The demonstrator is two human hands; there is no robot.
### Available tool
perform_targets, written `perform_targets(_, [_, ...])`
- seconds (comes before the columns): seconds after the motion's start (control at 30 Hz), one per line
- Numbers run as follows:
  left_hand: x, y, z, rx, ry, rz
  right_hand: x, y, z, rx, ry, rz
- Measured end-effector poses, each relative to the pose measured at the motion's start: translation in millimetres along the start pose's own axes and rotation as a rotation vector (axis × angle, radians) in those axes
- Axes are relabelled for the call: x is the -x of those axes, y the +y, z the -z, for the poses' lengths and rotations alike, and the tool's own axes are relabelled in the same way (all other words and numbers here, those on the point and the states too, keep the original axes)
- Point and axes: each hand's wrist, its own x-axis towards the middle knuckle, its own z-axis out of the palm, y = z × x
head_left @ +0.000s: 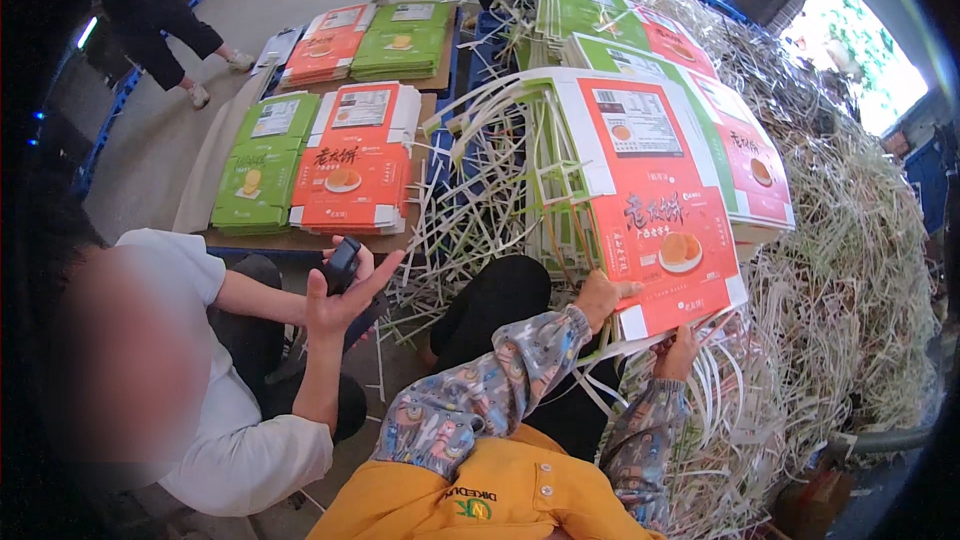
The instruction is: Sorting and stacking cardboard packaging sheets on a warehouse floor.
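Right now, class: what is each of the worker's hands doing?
Left hand: closed on the near edge of the orange printed carton sheet.
Right hand: gripping the same sheet's lower edge from beneath.

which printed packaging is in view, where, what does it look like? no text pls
Orange carton sheet: flat, held by both hands, food picture.
Orange stack: on the pallet, centre-left.
Green stack: beside it, left.
Far stacks: orange and green, behind.
Paper trimmings: pale heap, right.

Two orange stacks of flat cartons and two green stacks on the surface, one printed sheet in my two hands, three other people around me.
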Motion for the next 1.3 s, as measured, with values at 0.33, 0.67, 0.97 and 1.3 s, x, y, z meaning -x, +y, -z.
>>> perform_targets(0.33, [2.1, -2.4, 1.6, -0.029, -0.01, -0.001, 9.2, -9.7, -8.1, 0.13, 0.025, -0.047])
perform_targets(0.67, [6.4, 3.8, -1.7, 0.024, -0.046, -0.05, -4.8, -3.8, 16.3, 0.059, -0.096, -0.144])
perform_targets(0.97, [0.0, -1.5, 3.2, -0.044, -0.038, -0.027, 5.0, -0.6, 4.8, 0.018, -0.094, -0.101])
perform_targets(1.3, [-1.1, -0.7, 3.3, -0.129, -0.007, -0.02, -10.5, 6.5, 11.2, 0.078, -0.122, -0.106])
